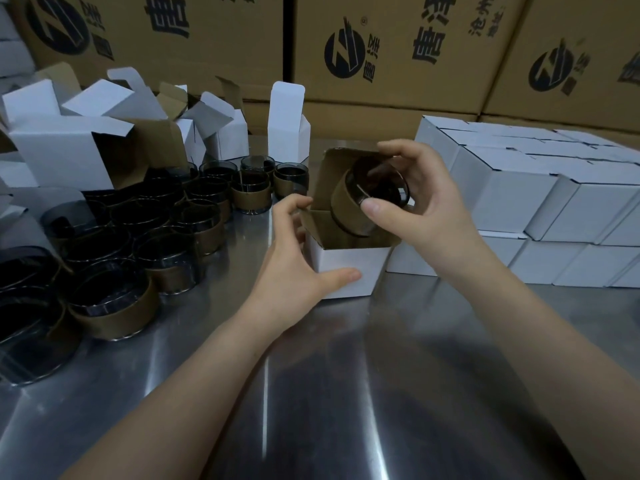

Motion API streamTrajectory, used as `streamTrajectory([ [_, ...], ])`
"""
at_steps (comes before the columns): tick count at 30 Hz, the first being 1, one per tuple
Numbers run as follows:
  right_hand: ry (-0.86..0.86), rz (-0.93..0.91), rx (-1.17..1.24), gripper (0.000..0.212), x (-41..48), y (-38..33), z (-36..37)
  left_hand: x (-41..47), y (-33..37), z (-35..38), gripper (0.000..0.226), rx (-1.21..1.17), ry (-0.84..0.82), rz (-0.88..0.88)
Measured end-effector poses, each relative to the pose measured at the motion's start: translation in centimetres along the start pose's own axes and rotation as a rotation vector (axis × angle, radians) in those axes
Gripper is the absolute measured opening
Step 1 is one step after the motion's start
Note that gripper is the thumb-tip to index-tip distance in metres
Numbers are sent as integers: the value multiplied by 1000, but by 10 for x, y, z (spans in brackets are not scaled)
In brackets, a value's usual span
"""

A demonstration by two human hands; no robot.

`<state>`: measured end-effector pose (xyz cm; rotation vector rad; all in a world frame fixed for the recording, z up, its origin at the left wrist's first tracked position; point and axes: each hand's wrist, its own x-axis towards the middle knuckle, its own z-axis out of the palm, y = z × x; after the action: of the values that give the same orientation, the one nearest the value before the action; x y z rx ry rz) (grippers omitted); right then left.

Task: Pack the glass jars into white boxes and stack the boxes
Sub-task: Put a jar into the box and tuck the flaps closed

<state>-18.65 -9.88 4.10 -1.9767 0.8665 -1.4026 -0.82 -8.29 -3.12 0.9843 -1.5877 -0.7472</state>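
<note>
The right hand [426,209] grips a dark glass jar [353,206] by its rim, thumb on the near edge and fingers curled over the far edge. The jar is tilted, its paper-banded base dipping into an open white box [346,271], so its lower part is hidden by the box wall. The left hand [294,268] holds this box, thumb laid along the front face and fingers on the left flap; some of the fingertips are out of sight behind the flap. The box stands on a shiny metal desk [346,375].

Just to the right is a stack of closed boxes [519,202], cut off by the frame edge. To the left stands a crowd of loose jars [156,237], the nearest ones blurred and cropped, with empty boxes [69,150] behind them. Brown cartons [398,46] along the back carry a round black logo and large Chinese characters; the smaller print is too blurred to read.
</note>
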Motion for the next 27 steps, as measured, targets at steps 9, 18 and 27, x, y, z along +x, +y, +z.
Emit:
streamTrajectory([
  [9,-33,48,-77,62,0,-3,3,0,-4,1,92,63,25,13],
  [18,-34,50,-262,73,-1,3,8,-2,3,3,100,207,17,30],
  [27,-122,122,-344,104,-2,7,12,0,-4,5,105,206,2,36],
])
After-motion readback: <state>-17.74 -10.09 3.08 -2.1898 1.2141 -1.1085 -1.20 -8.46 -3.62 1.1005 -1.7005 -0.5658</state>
